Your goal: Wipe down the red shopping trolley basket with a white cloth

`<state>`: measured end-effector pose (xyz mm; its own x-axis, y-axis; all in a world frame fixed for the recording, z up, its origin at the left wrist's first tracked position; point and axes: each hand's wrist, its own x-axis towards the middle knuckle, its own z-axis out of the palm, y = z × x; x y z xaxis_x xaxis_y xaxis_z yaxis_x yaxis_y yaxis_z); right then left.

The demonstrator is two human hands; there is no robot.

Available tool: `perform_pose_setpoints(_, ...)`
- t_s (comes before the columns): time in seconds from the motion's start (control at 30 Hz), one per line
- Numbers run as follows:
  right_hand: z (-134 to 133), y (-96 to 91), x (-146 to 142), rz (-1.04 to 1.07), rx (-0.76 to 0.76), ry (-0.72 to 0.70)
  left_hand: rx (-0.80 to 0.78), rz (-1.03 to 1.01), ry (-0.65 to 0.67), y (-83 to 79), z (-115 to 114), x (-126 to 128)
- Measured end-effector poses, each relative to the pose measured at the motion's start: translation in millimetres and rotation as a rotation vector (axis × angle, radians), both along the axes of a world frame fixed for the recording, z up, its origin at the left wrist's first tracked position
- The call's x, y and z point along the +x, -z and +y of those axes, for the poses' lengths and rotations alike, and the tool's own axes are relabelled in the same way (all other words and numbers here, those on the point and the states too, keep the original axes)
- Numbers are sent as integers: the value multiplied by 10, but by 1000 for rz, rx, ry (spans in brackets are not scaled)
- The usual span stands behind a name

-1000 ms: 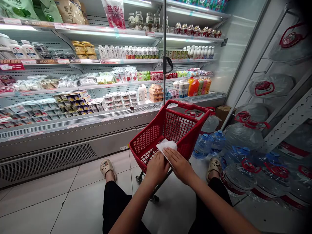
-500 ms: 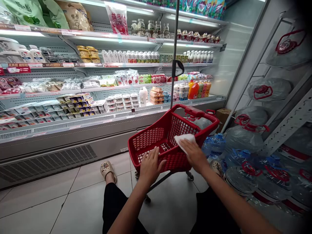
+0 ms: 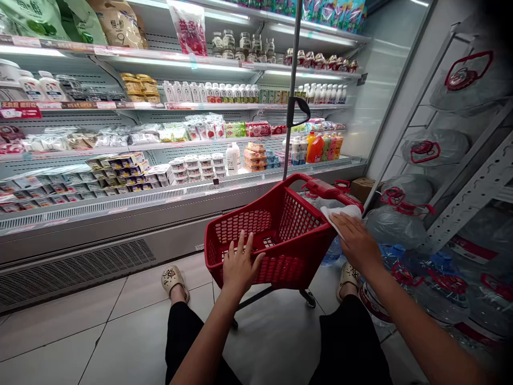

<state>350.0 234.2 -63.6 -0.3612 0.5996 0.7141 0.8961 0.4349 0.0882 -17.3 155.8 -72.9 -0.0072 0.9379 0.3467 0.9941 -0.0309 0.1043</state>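
Note:
A small red shopping cart (image 3: 304,262) with lattice sides stands on the floor between my feet. My right hand (image 3: 356,240) presses a white cloth (image 3: 342,214) onto the cart's rim near its handle end, fingers laid over the cloth. At the near side of the basket, my left hand (image 3: 239,264) has its fingers spread and holds nothing. It lies against or just before the rim; contact is hard to tell. A dark pole (image 3: 295,69) with a black loop grip rises behind the basket.
Ahead runs an open refrigerated case (image 3: 180,198) stocked with yogurt cups, bottles and bags. Large wrapped water jugs (image 3: 401,227) are stacked at the right beside a white metal rack (image 3: 465,203). A cardboard box (image 3: 362,188) sits behind the cart.
My right hand has slid with the white cloth along the rim, right toward the handle. My left hand has shifted slightly left with its fingers more spread. The cart has turned a little.

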Motion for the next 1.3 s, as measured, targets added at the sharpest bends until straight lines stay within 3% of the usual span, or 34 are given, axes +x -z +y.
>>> perform_pose_setpoints(0.07, -61, 27, -181, -16, -6, -43, 55, 4, 19, -18, 30, 163)
perform_pose_setpoints(0.17, -188, 101, -589, -68, -60, -178, 133, 38, 232, 41, 44, 399)
perform_pose_setpoints(0.27, -292, 98, -825, -97, -112, -286, 146, 37, 367, 154, 27, 466)
perform_pose_setpoints(0.37, -300, -14, -683, -90, -125, -290, 165, 58, 411, 213, 7, 357)
perform_pose_setpoints(0.6, -157, -237, 173, 46, -31, -153, 164, 59, 361, 167, 48, 92)
perform_pose_setpoints(0.67, -169, -236, 183, 63, -28, -148, 156, 1, 283, 160, 83, 154)
perform_pose_setpoints(0.77, -242, -219, -72, 21, -52, -194, 153, -70, 227, 141, 127, 419)
perform_pose_setpoints(0.9, -361, -230, -550, -70, -113, -282, 128, -74, 325, 117, 150, 772)
perform_pose_setpoints(1.0, -395, -295, -677, -78, -133, -303, 152, -32, 365, 135, 142, 769)
perform_pose_setpoints(1.3, -422, -534, 73, 91, -98, -275, 203, 97, 340, 138, 157, 251)
